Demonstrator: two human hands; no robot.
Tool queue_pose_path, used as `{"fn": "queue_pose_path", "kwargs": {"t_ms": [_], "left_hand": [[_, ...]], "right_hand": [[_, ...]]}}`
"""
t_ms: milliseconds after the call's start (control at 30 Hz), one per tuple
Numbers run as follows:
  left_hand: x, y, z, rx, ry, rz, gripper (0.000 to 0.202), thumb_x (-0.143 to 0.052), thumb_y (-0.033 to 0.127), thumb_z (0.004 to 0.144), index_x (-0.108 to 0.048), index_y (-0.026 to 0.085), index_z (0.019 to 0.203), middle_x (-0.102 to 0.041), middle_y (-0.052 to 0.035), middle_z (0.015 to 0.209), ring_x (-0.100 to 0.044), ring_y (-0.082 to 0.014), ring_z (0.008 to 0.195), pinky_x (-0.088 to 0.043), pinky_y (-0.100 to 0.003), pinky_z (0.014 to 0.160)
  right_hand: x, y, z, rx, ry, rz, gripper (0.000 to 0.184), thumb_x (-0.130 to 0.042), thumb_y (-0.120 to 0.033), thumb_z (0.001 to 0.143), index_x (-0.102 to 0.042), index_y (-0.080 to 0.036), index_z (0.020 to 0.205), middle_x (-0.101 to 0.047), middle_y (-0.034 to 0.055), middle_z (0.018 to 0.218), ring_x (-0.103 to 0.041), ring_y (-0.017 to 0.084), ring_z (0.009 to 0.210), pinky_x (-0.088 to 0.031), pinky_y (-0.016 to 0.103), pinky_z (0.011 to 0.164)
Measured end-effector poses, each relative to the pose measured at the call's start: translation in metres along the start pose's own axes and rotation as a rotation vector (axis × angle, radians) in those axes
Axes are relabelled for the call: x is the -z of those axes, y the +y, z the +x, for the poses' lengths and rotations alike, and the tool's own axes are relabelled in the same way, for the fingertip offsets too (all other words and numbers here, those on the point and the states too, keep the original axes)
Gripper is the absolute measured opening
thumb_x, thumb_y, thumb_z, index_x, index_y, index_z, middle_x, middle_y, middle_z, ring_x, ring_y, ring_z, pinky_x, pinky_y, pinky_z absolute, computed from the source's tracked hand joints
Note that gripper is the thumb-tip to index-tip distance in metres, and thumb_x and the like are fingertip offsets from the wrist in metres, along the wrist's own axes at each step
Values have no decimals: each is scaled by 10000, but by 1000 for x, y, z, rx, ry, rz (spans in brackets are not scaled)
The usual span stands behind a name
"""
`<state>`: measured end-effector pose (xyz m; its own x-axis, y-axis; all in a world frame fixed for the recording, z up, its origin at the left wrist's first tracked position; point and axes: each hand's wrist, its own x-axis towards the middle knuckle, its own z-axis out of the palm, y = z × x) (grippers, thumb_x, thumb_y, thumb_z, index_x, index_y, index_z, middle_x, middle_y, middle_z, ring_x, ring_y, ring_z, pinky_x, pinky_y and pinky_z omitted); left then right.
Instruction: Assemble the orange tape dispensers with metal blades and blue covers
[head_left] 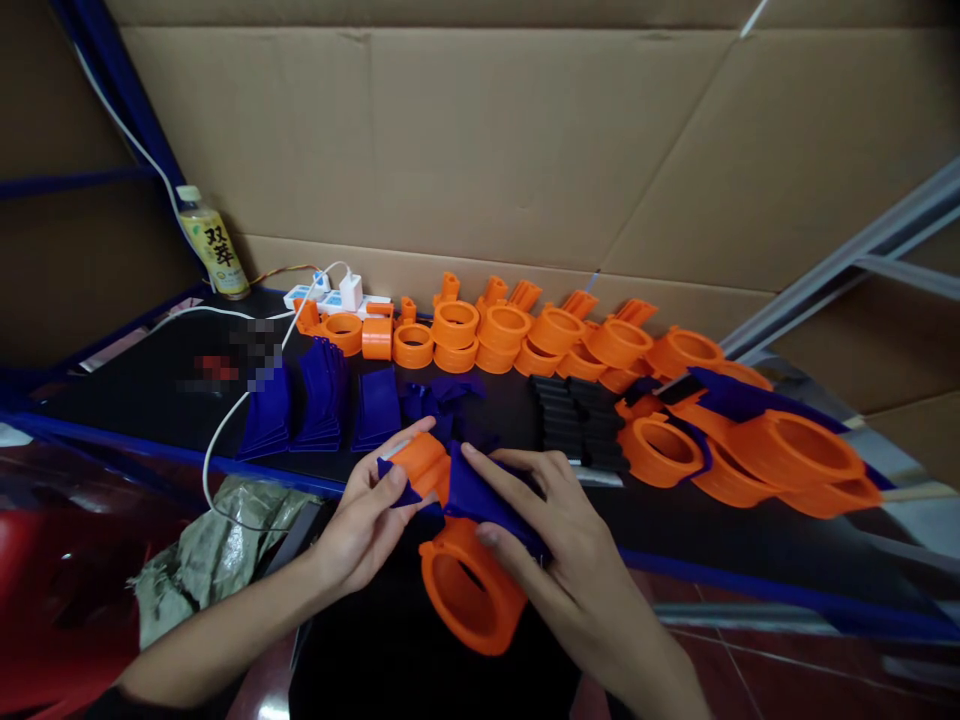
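In front of me, below the table's edge, is an orange plastic tape dispenser [472, 590] with a wide ring hanging downward. My left hand [375, 515] grips its narrower end, thumb on top, with a small dark blue edge beside the thumb. A blue plastic flap [487, 500] lies across the dispenser's middle. My right hand [559, 530] holds the flap and the dispenser's side, its index finger stretched along the flap. The palm side of my right hand is hidden.
On the black table [652, 530] stand stacked blue flaps [321, 395], a row of orange dispenser bodies [506, 335], black ribbed parts [574, 420] and dispensers with blue flaps [795, 450]. A bottle [214, 245] and power strip [337, 298] sit behind. A white cable [217, 440] hangs over the front edge.
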<state>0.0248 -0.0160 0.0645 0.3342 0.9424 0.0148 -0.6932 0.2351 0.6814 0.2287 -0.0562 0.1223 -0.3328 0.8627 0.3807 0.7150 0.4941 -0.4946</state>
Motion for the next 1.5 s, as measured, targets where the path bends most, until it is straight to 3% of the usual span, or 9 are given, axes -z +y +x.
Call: {"fn": "queue_pose_path", "kwargs": {"t_ms": [133, 300, 633, 967, 1200, 1500], "left_hand": [[2, -4, -3, -30, 72, 49, 497, -812, 359, 807, -693, 184, 1257, -714, -127, 1210, -668, -286, 1129, -511, -403, 1000], [2, -5, -3, -43, 85, 102, 475, -825, 348, 795, -698, 209, 1231, -706, -91, 1147, -668, -222, 995, -516, -319, 898], [-3, 0, -4, -66, 125, 174, 503, -873, 375, 733, -708, 219, 1182, -664, -59, 1099, -619, -194, 964, -485, -274, 865], [0, -2, -5, -67, 83, 199, 502, -863, 340, 748, -669, 226, 1196, -629, -29, 1004, -591, -167, 897, -469, -258, 831], [1, -1, -5, -74, 51, 269, 575, -889, 228, 702, -640, 261, 1219, -631, -13, 1078, -592, -141, 881, -470, -240, 836], [7, -3, -9, -131, 2, 368, 648, -891, 278, 705, -579, 264, 1272, -624, -22, 1111, -601, -155, 940, -481, -247, 855]], "right_hand": [[-8, -6, 0, -4, 41, -33, 509, -569, -412, 992, -499, -386, 1496, -587, 76, 1322, -537, 275, 1219, -504, 448, 1006], [-13, -5, 2, 0, 8, -19, 506, -573, -398, 995, -502, -371, 1495, -578, 79, 1351, -530, 271, 1224, -492, 459, 1020], [-15, 0, 4, -34, 29, 29, 494, -579, -389, 994, -520, -365, 1483, -608, 80, 1301, -561, 258, 1198, -506, 449, 1011], [-18, -1, 7, -68, -7, 72, 468, -588, -407, 987, -561, -353, 1451, -612, 75, 1297, -576, 243, 1193, -504, 425, 1015], [-14, 2, 7, -114, -43, 150, 435, -585, -421, 989, -589, -371, 1421, -634, 57, 1261, -604, 218, 1161, -495, 393, 1017], [-1, 11, 7, -117, 1, 125, 448, -595, -399, 987, -577, -372, 1433, -628, 45, 1273, -602, 208, 1176, -472, 367, 1029]]}}
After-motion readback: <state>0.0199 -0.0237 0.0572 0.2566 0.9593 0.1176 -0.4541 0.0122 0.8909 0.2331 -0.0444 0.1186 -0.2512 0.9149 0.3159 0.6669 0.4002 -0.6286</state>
